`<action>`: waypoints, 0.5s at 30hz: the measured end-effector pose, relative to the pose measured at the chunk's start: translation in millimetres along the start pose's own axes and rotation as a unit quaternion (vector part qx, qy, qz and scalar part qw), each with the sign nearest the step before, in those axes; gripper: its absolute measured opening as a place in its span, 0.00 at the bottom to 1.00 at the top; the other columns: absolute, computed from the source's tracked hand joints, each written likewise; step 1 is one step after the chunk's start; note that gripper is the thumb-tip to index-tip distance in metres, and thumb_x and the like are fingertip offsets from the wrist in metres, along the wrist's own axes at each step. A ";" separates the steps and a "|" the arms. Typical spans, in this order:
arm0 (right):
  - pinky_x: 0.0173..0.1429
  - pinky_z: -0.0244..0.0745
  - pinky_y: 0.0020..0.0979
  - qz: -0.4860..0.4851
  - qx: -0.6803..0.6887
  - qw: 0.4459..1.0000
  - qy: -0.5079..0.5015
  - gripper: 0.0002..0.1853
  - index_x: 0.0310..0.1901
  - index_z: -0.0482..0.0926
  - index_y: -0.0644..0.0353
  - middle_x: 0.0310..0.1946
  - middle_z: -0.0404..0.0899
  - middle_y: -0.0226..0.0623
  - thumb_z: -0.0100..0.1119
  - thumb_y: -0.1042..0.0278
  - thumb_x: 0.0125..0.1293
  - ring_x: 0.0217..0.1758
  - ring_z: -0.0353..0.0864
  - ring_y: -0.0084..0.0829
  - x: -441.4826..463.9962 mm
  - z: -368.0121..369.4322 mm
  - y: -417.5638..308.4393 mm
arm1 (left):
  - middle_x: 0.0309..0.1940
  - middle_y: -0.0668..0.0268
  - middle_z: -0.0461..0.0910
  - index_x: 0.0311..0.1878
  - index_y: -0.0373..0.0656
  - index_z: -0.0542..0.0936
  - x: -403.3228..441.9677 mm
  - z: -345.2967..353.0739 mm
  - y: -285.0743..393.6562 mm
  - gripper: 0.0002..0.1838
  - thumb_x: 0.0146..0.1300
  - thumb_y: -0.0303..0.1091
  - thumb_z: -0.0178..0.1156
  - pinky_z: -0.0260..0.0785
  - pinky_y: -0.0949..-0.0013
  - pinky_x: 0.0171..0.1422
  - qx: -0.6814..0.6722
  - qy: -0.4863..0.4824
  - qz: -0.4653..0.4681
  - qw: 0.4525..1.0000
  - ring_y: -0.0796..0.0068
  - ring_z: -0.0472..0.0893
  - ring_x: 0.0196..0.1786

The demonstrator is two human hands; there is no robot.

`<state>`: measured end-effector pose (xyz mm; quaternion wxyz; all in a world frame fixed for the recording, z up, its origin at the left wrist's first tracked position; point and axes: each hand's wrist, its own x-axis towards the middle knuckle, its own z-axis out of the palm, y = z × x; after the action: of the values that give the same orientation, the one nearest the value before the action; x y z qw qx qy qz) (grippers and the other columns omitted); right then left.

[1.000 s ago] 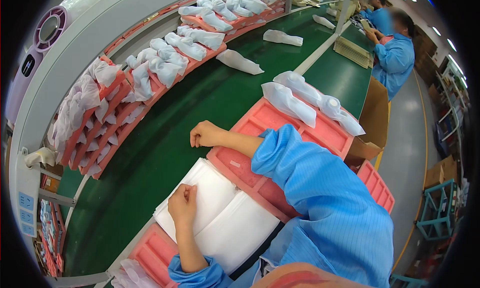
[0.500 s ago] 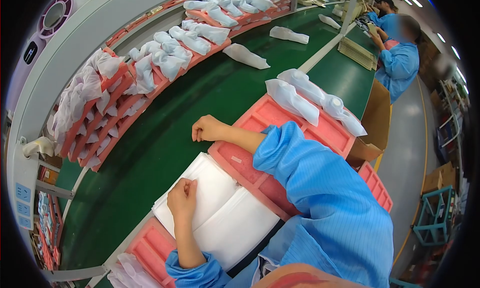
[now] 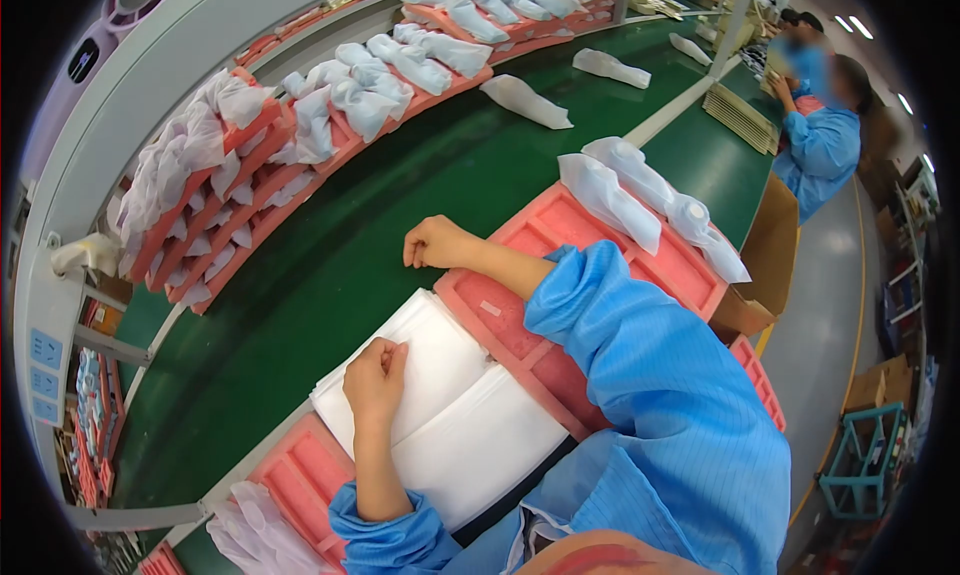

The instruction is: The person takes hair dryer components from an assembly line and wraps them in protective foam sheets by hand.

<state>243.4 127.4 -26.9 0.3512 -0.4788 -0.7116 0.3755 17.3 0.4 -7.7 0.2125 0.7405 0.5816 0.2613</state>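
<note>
Two stacks of thin white sheets lie side by side in front of me, on the near edge of the green conveyor belt. My left hand rests over the left stack, fingers curled in and thumb against them; I see nothing in it. Over the belt, just beyond a pink tray, hangs my right hand, its fingers loosely closed and bare. The right forearm crosses above that tray. White-wrapped bundles lie at the tray's far end, one showing a round white end.
Stacked pink trays of wrapped pieces line the belt's far side. Single wrapped pieces lie on the green belt. Another pink tray sits at lower left. A cardboard box stands right; co-workers sit beyond.
The camera view has turned slightly, so the surroundings sit a little differently in frame. Both hands keep nearly the same curled pose and place over the sheets and belt.
</note>
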 end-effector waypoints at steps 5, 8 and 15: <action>0.35 0.78 0.27 -0.007 0.009 1.000 -0.002 0.13 0.29 0.84 0.65 0.24 0.84 0.39 0.49 0.86 0.48 0.28 0.85 0.27 4.5 3.9 8.9 | 0.17 0.65 0.76 0.29 0.40 0.79 0.2 -3.0 3.9 0.12 0.60 0.39 0.64 0.63 0.68 0.27 0.010 0.004 -0.014 1.000 0.70 0.74 0.20; 0.35 0.79 0.27 -0.019 0.004 1.000 -0.001 0.13 0.28 0.84 0.65 0.24 0.84 0.40 0.48 0.86 0.48 0.27 0.85 0.27 6.2 6.8 10.3 | 0.19 0.62 0.78 0.29 0.41 0.79 -0.3 -2.5 -0.4 0.12 0.60 0.40 0.63 0.66 0.66 0.28 -0.007 0.006 0.018 1.000 0.65 0.77 0.22; 0.36 0.79 0.26 -0.013 -0.014 1.000 -0.007 0.13 0.29 0.84 0.64 0.24 0.84 0.39 0.49 0.85 0.48 0.28 0.85 0.28 5.7 5.7 5.8 | 0.20 0.62 0.79 0.29 0.43 0.80 -0.8 -4.4 0.2 0.11 0.59 0.41 0.64 0.68 0.64 0.29 0.010 0.011 0.015 1.000 0.62 0.79 0.24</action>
<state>239.2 133.1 -33.8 0.3444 -0.4715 -0.7256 0.3641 14.5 -0.4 -4.3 0.1949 0.7485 0.5751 0.2666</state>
